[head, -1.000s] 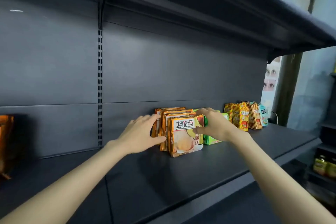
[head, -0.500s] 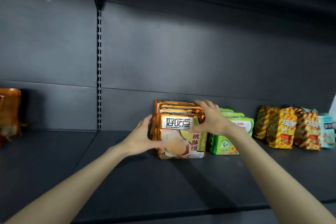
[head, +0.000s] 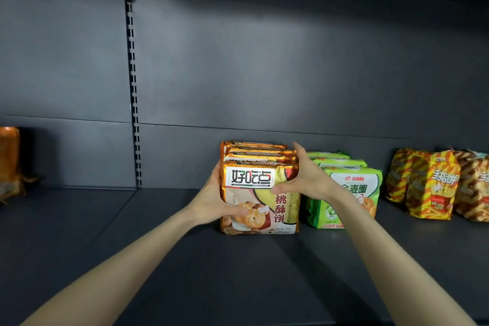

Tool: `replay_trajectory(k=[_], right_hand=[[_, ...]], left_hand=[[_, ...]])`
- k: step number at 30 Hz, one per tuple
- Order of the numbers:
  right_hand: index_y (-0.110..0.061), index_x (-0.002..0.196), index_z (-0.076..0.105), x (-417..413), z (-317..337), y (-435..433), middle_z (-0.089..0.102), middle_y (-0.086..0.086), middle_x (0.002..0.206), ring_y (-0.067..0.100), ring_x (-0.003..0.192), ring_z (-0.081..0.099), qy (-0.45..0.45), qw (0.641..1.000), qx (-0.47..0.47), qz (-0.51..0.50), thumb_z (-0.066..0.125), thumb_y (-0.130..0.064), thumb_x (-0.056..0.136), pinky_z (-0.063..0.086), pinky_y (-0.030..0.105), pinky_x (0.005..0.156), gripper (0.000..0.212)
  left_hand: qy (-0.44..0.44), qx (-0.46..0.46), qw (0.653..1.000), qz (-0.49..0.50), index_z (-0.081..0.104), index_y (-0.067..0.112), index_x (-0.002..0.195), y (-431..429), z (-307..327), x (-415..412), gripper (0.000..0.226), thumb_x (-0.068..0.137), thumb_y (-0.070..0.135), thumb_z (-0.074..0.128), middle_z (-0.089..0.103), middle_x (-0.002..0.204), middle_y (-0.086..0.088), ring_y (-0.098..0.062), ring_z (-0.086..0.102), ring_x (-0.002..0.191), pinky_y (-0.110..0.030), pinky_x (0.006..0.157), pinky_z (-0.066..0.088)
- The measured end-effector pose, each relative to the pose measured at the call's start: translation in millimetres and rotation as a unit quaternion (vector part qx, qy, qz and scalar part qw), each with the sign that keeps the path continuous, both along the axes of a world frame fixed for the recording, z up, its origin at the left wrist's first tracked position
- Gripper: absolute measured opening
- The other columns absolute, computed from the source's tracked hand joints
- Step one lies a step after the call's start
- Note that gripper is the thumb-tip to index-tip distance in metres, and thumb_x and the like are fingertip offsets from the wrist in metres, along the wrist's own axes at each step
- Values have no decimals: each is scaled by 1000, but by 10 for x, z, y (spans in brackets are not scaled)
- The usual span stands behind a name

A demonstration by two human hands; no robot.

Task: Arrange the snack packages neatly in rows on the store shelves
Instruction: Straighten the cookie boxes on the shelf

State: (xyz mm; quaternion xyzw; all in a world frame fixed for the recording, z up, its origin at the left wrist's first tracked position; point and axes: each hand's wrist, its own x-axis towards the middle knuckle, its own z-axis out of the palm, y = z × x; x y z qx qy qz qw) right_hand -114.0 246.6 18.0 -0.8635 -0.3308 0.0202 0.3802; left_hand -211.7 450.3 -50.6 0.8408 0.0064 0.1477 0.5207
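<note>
**Inspector:** Report the hands.

**Me:** My left hand lies flat against the left side of the front orange pack, thumb across its lower face. My right hand presses the right side, fingers straight and together, thumb on the face. Neither hand wraps it.

**Inspector:** What has changed?

**Me:** A second ago that pack leaned askew off its row. Now it stands upright at centre frame, flush against the orange row behind. I judge this row squared.

**Inspector:** Beyond it?

**Me:** The green packs stand just beside, to the right. The yellow striped packs sit further right, apart. A lone orange bag sits at the left edge, well apart from the rest and probably still to be dealt with.
</note>
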Motion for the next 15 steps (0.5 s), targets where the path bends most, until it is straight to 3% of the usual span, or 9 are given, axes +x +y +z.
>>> replay_trajectory(k=[4,12,15], right_hand=[[-16,150,-10,30,-73,14,33,3,151,21,134,40,41,998,51,-6,88,-21,59,32,37,111,134],[-16,152,-2,30,-188,70,35,-1,149,16,129,45,89,984,155,-23,88,-16,58,37,34,106,130],[-22,151,-4,39,-273,86,41,2,146,20,126,49,121,968,217,-33,90,-24,44,39,42,107,143]], left_hand=[[-4,20,999,39,14,37,141,63,-51,51,125,40,46,88,42,137,4,-15,50,122,-45,98,49],[-30,18,998,43,16,46,130,112,-169,113,112,43,47,86,41,138,5,-15,50,123,-45,100,48],[-44,9,998,41,16,44,127,94,-193,108,107,47,43,86,41,137,7,-12,50,122,-42,100,48]])
